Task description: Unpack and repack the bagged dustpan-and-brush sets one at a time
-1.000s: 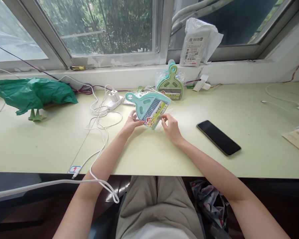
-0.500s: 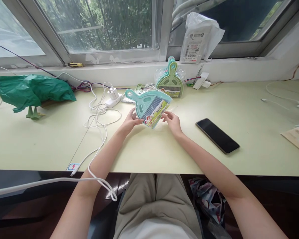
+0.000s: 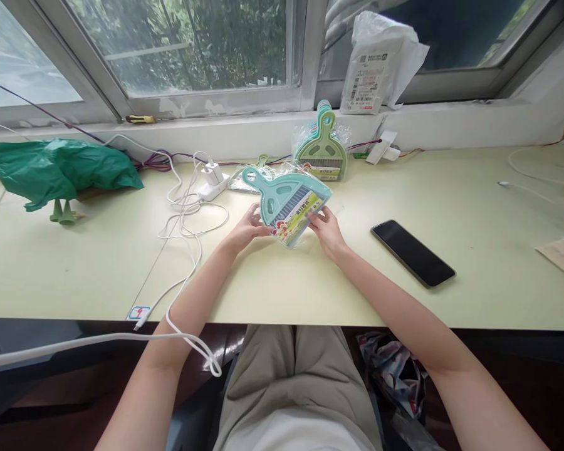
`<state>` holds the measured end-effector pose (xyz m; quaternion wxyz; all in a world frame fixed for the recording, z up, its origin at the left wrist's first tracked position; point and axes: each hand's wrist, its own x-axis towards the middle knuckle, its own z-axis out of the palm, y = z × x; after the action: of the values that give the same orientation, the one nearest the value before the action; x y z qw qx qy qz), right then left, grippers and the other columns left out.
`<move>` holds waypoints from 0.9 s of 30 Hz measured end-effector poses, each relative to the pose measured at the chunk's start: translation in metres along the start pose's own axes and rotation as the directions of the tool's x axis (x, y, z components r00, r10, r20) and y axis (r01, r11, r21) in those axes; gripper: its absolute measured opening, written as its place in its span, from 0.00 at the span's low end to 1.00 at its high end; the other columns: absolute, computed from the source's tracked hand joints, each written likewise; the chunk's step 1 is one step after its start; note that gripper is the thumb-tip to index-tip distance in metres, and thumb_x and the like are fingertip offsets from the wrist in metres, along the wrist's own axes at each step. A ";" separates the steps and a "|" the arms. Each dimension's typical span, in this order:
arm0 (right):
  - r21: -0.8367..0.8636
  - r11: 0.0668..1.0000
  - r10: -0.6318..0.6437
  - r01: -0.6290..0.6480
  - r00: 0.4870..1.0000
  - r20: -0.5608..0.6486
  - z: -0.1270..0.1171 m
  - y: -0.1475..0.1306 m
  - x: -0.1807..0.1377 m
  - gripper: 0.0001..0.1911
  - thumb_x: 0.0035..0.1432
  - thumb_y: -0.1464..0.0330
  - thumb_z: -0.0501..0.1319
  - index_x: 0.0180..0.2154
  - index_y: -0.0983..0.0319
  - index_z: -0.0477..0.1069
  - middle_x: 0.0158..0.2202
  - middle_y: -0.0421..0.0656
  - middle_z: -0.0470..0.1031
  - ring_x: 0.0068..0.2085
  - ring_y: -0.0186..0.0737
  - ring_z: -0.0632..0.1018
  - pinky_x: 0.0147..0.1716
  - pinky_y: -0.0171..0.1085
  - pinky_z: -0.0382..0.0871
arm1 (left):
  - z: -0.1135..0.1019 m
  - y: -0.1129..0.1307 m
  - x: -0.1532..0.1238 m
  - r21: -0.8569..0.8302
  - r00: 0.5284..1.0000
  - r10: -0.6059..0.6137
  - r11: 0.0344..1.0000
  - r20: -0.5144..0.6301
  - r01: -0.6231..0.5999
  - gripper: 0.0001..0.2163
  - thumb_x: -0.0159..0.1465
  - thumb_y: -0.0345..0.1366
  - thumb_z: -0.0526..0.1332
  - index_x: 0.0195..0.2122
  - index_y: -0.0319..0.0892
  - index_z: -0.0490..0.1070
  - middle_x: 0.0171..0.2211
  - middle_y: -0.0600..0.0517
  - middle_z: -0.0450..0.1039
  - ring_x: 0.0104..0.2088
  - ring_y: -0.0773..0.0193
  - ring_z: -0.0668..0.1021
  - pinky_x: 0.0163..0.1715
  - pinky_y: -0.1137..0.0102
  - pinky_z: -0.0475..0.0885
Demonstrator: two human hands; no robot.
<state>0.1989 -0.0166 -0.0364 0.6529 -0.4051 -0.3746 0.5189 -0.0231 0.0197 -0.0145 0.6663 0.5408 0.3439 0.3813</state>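
Note:
A teal dustpan and brush set in clear plastic wrap is held tilted above the table, its handle toward the upper left. A yellow printed label crosses its lower edge over the dark bristles. My left hand grips its lower left side, thumb in front and fingers partly hidden behind. My right hand is closed on its lower right edge, with the thumb over the label. Behind it, a stack of similar wrapped dustpan sets, a green one in front, leans against the wall below the window.
A black phone lies to the right on the pale table. White cables and a power strip are at the left, beyond them a green plastic bag. A white package stands on the sill.
The teal dustpan set has shifted slightly right and down. My right hand has moved from beside its edge to a grip on it, thumb now over the label.

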 end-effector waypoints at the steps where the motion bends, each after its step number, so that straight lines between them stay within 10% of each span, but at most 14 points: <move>1: 0.019 1.000 0.006 -0.006 1.000 0.006 0.001 -0.001 -0.001 0.23 0.42 0.58 0.72 0.38 0.55 0.67 0.38 0.38 0.79 0.40 0.38 0.79 0.47 0.44 0.74 | -0.001 0.001 -0.001 0.013 0.999 -0.021 1.000 0.029 0.021 0.39 0.43 0.30 0.74 0.56 0.48 0.61 0.44 0.50 0.76 0.42 0.57 0.81 0.46 0.58 0.76; 9: 0.020 1.000 -0.014 0.014 1.000 0.014 0.002 -0.006 -0.001 0.25 0.44 0.57 0.71 0.41 0.54 0.65 0.35 0.37 0.78 0.36 0.39 0.80 0.37 0.42 0.78 | -0.016 -0.003 0.007 0.046 1.000 -0.005 0.999 -0.018 0.006 0.26 0.54 0.48 0.69 0.51 0.43 0.71 0.42 0.47 0.77 0.36 0.61 0.81 0.40 0.62 0.78; 27: -0.055 0.998 -0.034 0.034 0.999 0.006 0.004 -0.006 -0.003 0.23 0.44 0.58 0.71 0.41 0.57 0.68 0.30 0.38 0.78 0.35 0.42 0.80 0.36 0.44 0.78 | -0.027 -0.002 0.014 0.054 0.942 0.059 0.998 -0.332 -0.043 0.15 0.53 0.40 0.68 0.39 0.37 0.76 0.39 0.45 0.80 0.31 0.63 0.81 0.39 0.67 0.78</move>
<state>0.1975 -0.0203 -0.0292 0.6492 -0.4150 -0.3973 0.4985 -0.0393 0.0440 -0.0217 0.5759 0.4925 0.4461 0.4763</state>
